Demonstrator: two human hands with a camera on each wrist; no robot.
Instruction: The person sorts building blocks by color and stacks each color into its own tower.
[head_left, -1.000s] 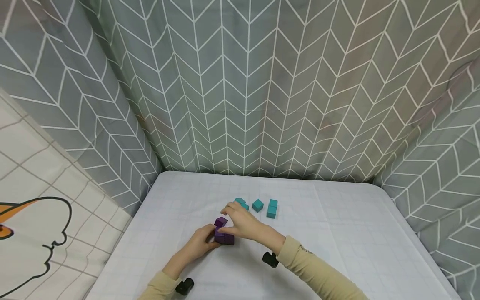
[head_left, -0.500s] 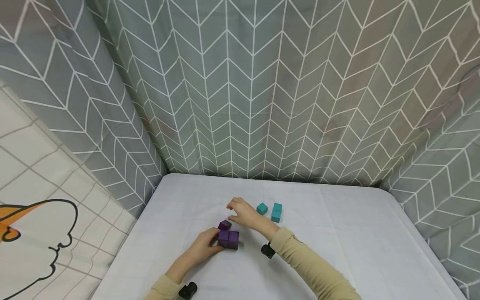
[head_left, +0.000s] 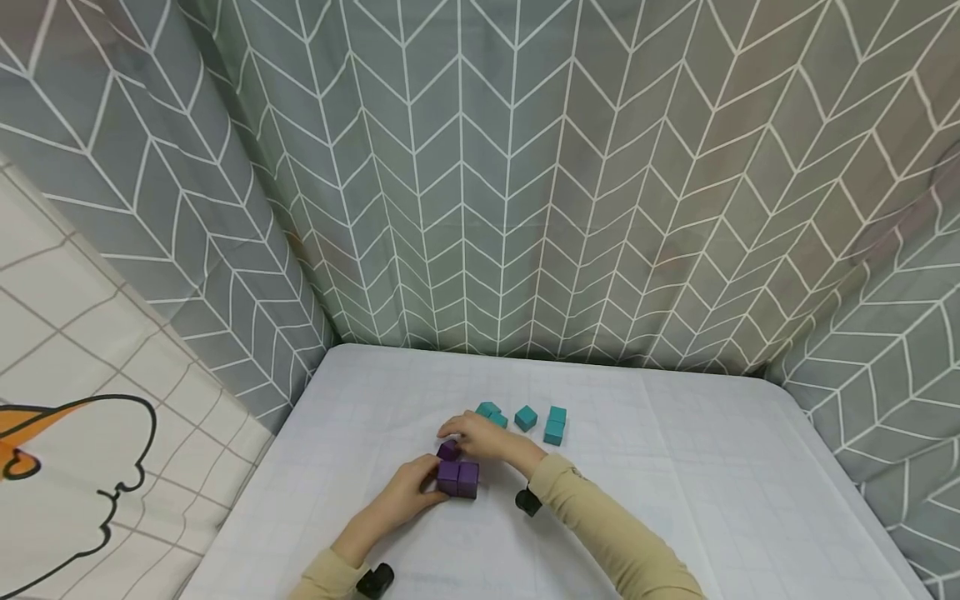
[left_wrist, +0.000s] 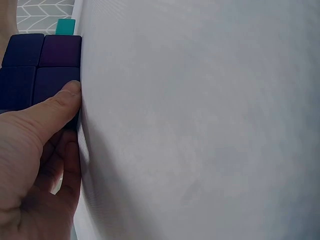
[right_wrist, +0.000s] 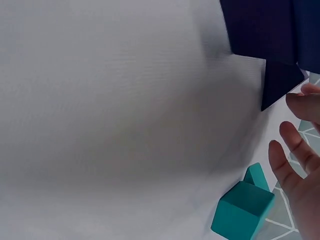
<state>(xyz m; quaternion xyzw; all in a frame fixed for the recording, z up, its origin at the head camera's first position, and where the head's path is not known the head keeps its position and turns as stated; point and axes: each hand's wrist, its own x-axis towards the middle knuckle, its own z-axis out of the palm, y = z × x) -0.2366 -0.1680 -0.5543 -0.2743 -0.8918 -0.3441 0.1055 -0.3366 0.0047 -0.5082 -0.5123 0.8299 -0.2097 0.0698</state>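
My left hand holds the left side of a two-by-two stack of purple blocks. In the left wrist view its thumb presses the near face of a lower block, with the fingers curled on the far side. Behind the stack, a separate purple block sits turned at an angle. My right hand reaches over from the right, its fingers just beyond this block. Seen from the right wrist, the thumb tip is close to the angled block's edge and the other fingers are spread.
Behind the right hand lies a pair of teal blocks. To their right are a single teal block and another teal pair. A white cloth covers the table; a patterned curtain hangs beyond its far edge.
My right hand has come toward me and down beside the angled purple block, uncovering the teal pair behind it. My left hand keeps its hold on the stack.
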